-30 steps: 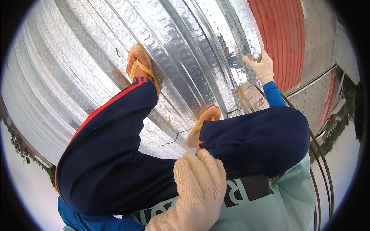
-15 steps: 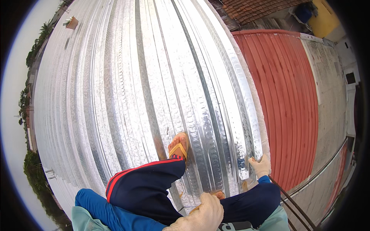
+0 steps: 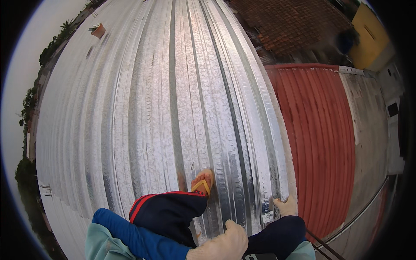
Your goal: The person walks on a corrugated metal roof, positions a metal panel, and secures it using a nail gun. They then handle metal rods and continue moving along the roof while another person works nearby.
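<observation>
Ribbed, silvery metal sheets [image 3: 160, 108] spread out before me. My right hand [image 3: 287, 206], in a cream knit glove, is at their right edge near my knee. Its thumb lies over the outermost ribbed sheet and its fingers curl at the edge, partly hidden. My left hand [image 3: 223, 243], gloved alike, is low between my legs with its fingers curled and the thumb side up. Whatever it may hold is hidden. One foot in a yellow flip-flop [image 3: 203, 182] rests on the ribs ahead of the left hand.
A pale ledge [image 3: 289, 160] borders the sheets at right, with a red ribbed roof [image 3: 320, 147] beyond it. Dark rods or cables [image 3: 323, 242] run beside my right knee. A potted plant [image 3: 98, 30] stands far left. Tiled roofing [image 3: 277, 26] lies at far right.
The view has tilted up and the picture is darker. My left hand's thumb side has turned up, and the second flip-flop near it is now hidden. My right hand stays at the edge.
</observation>
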`<state>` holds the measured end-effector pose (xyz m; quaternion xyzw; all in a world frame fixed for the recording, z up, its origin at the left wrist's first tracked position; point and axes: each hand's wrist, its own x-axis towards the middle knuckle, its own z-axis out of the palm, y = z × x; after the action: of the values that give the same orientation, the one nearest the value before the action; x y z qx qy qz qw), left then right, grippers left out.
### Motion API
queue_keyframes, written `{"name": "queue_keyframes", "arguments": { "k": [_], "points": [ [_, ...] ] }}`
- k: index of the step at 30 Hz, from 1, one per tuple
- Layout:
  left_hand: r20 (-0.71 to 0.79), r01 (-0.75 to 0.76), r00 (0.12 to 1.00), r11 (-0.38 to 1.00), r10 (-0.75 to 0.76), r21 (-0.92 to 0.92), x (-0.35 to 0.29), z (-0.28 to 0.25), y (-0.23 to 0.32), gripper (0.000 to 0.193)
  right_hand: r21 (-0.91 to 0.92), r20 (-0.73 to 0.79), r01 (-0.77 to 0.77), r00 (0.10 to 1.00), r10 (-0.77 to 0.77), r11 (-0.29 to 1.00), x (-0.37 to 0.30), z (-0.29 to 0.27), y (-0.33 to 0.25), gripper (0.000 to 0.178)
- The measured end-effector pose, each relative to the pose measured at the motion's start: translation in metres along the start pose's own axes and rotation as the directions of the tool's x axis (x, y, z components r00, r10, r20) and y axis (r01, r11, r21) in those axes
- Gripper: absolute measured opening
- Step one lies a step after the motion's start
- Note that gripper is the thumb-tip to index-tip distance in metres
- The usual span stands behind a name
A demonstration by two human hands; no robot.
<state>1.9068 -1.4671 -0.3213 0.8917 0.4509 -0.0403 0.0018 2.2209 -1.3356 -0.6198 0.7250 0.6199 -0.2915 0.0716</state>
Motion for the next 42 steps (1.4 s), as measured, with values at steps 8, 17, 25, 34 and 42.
{"name": "queue_keyframes", "arguments": {
  "k": [8, 17, 25, 34, 42],
  "points": [
    [0.148, 0.091, 0.986, 0.994, -0.081, -0.064, 0.005, -0.009, 0.015, 0.031, 0.138, -0.088, 0.061, 0.995, -0.049, 0.989, -0.013, 0.010, 0.000, 0.054],
    [0.466, -0.061, 0.864, 0.957, 0.193, -0.284, 0.047, -0.022, -0.017, 0.022, 0.110, 0.076, 0.015, 0.997, -0.023, 0.994, 0.014, 0.012, 0.014, 0.063],
    [0.518, -0.103, 0.821, 0.954, 0.241, -0.282, 0.038, 0.010, 0.006, 0.017, 0.093, 0.128, 0.102, 0.985, -0.114, 0.990, 0.042, 0.031, 0.033, 0.067],
    [0.450, -0.114, 0.859, 0.949, 0.243, -0.293, 0.030, 0.025, 0.002, 0.020, 0.075, 0.020, 0.105, 0.994, -0.106, 0.992, 0.033, 0.040, 0.043, 0.069],
    [0.691, -0.056, 0.656, 0.933, 0.303, -0.356, 0.083, 0.140, -0.058, 0.029, 0.055, -0.047, 0.106, 0.993, -0.104, 0.993, 0.041, 0.038, 0.054, 0.069]
  ]
}}
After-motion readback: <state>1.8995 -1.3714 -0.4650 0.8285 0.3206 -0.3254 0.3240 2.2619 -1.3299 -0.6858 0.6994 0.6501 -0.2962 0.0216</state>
